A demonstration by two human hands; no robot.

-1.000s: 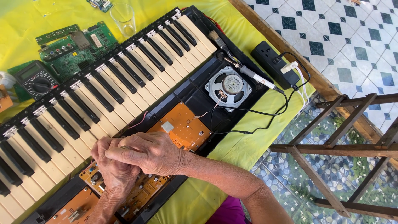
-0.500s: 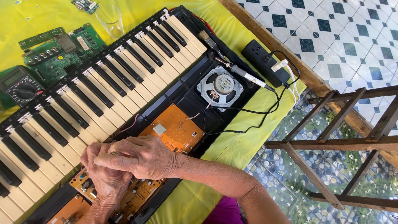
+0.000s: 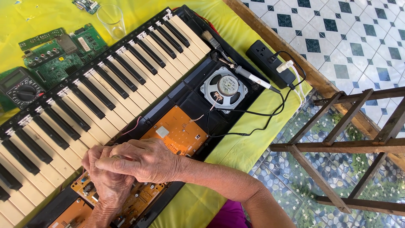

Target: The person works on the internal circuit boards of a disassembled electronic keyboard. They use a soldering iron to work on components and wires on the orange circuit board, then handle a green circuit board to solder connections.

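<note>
An opened electronic keyboard (image 3: pixel 105 97) lies diagonally on a yellow cloth, its orange circuit boards (image 3: pixel 179 133) exposed along the near side. My right hand (image 3: pixel 145 160) rests on top of my left hand (image 3: pixel 105 185). Both press together over the lower circuit board (image 3: pixel 141 196), right at the front edge of the white keys. The fingers are curled tight, and whatever is between them is hidden. A round speaker (image 3: pixel 223 88) sits in the open case to the right, with thin wires leading to the board.
A soldering iron (image 3: pixel 249 76) lies beside the speaker, its cable running to a black power strip (image 3: pixel 268 63). Green circuit boards (image 3: pixel 63 52), a multimeter (image 3: pixel 21 88) and a clear glass (image 3: pixel 112 19) sit beyond the keys. A wooden frame (image 3: pixel 337 147) stands over the tiled floor on the right.
My hands stay clasped at the same spot on the board. Only the view has shifted slightly, bringing the glass into sight.
</note>
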